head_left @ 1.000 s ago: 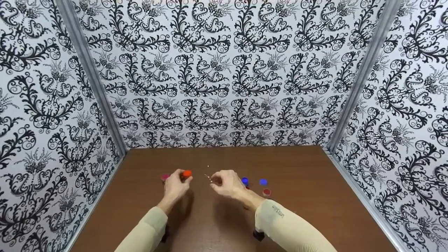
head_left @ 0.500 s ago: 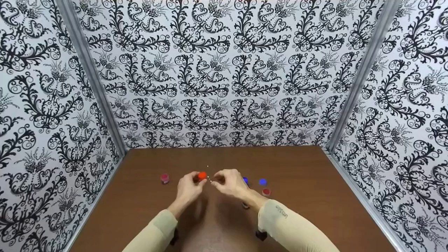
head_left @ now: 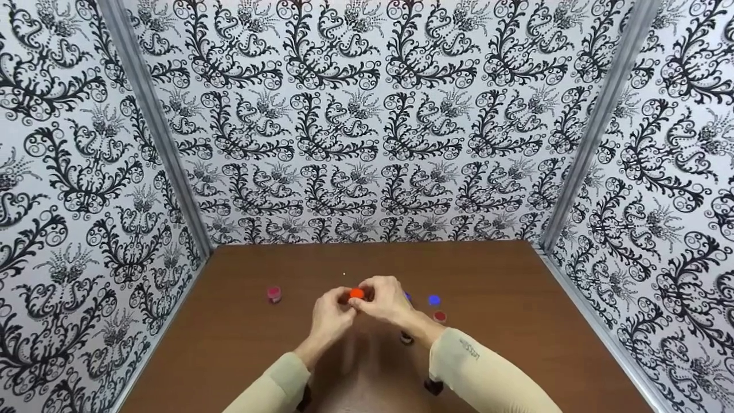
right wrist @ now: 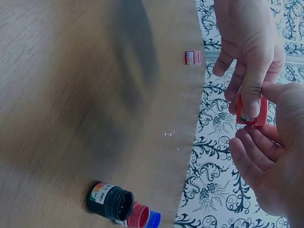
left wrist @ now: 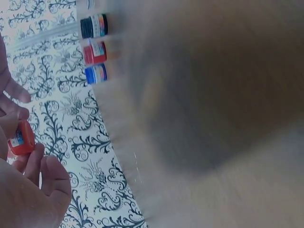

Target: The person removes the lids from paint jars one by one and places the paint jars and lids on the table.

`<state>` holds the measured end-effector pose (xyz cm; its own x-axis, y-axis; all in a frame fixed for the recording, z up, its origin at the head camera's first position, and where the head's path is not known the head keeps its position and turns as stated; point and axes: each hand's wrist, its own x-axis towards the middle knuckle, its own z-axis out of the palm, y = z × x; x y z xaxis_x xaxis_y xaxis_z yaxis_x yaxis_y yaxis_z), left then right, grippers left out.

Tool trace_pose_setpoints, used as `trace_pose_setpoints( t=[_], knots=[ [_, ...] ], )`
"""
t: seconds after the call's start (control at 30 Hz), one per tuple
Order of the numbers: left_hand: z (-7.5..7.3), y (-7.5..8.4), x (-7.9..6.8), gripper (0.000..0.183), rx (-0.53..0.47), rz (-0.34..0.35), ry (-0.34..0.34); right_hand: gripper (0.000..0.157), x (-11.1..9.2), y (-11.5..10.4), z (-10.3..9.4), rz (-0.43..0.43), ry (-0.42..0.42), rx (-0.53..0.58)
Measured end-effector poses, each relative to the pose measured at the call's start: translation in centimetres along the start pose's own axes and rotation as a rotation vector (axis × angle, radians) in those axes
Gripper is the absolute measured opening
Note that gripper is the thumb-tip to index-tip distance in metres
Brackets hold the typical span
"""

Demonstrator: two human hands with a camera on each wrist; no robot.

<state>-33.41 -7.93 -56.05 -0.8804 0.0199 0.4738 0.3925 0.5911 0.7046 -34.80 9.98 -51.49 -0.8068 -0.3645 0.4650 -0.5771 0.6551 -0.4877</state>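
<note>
An orange-red paint jar (head_left: 356,293) with a label is held up over the table between both hands. My left hand (head_left: 331,314) grips its labelled body, the thumb lying across it in the right wrist view. From the other side my right hand (head_left: 385,299) pinches the jar's lid end between thumb and fingers. Beyond the right wrist, an uncapped black jar (right wrist: 111,199) stands by a red jar (right wrist: 137,214) and a blue jar (right wrist: 154,220). In the head view the right hand and forearm partly hide these jars.
A pink jar (head_left: 274,294) stands at the left of the brown table (head_left: 241,355). Right of the right wrist lie a blue disc (head_left: 434,300) and a red disc with a pale rim (head_left: 440,316). Small white specks (right wrist: 169,134) lie on the tabletop. Patterned walls enclose it.
My left hand has carried the orange-red jar rightward from near the pink jar to my right hand. The right hand, earlier apart from it, now takes hold of its lid end.
</note>
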Motion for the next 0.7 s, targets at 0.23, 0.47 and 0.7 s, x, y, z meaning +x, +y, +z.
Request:
trace_pose_setpoints(
  t=[0.23,0.47,0.7],
  knots=[
    [0.9,0.6,-0.3,0.020,-0.003,-0.047,0.025,0.021,-0.2,0.3,-0.5,-0.042,0.014,-0.054],
    [1.8,1.1,0.0,0.015,-0.016,-0.038,0.089,0.021,-0.3,0.5,-1.1,-0.058,0.020,-0.070],
    [2.1,1.0,-0.4,0.017,-0.057,0.080,0.072,0.018,-0.6,0.9,-2.1,-0.128,-0.091,-0.118]
  ],
)
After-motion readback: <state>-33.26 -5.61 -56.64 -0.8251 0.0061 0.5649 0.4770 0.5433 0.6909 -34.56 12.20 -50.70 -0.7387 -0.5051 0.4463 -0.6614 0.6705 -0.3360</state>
